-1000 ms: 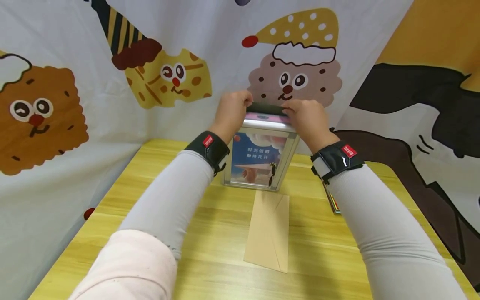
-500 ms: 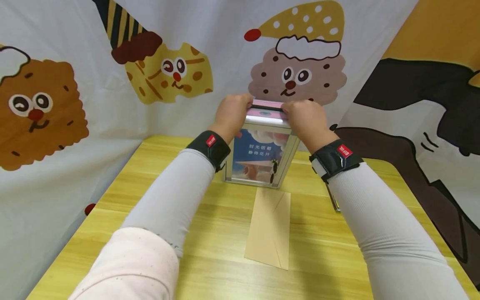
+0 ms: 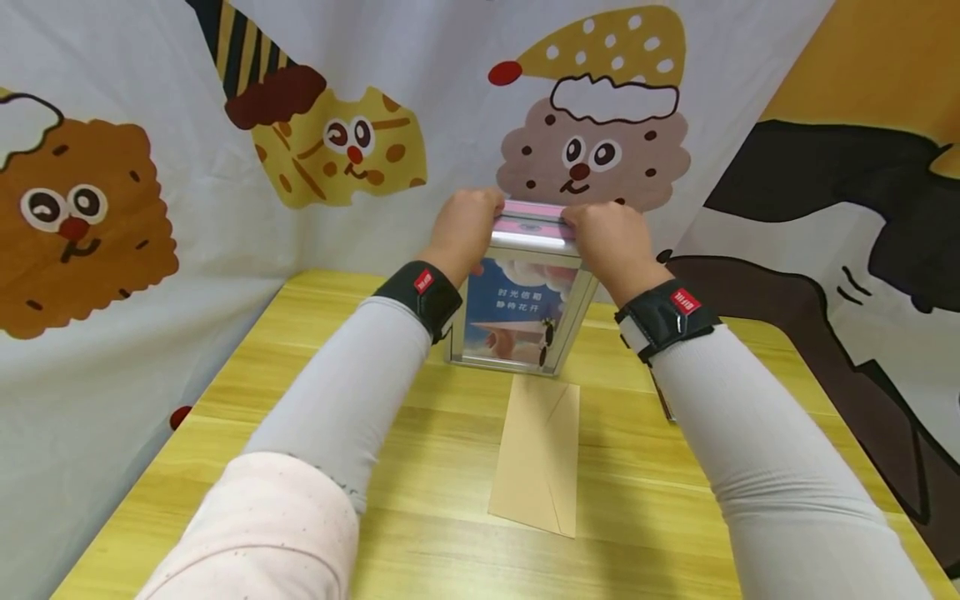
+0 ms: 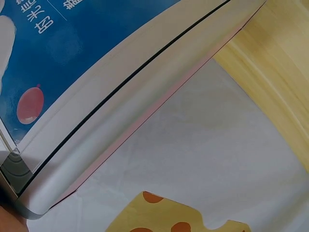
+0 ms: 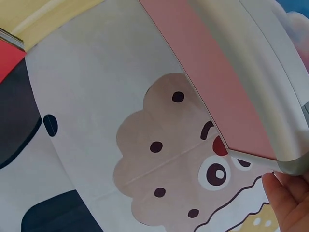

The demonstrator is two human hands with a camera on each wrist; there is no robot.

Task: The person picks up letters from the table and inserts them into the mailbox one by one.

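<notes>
A silver-framed letter box [image 3: 522,240] with a pink top and a blue picture front stands at the back of the table. My left hand [image 3: 463,229] is at the left end of the slot in its top, fingers bent. At the slot's other end is my right hand [image 3: 611,242], bent likewise. A thin dark line shows in the slot [image 3: 532,218] between them. Both hands' fingertips are hidden in the head view, so any grip there is unclear. In the right wrist view, fingers [image 5: 285,200] lie against the box's corner. A tan envelope [image 3: 536,454] lies before the box.
Part of a flat, dark-edged item [image 3: 662,396] shows beside my right forearm; a red-covered thing [image 5: 9,55] appears in the right wrist view. Behind the wooden table [image 3: 420,492] hangs a white cloth [image 3: 360,242] printed with cartoon biscuits and cheese.
A dark green sheet that both hands held upright at the slot has gone down into it; only a thin line shows now. The hands stay at the box top.
</notes>
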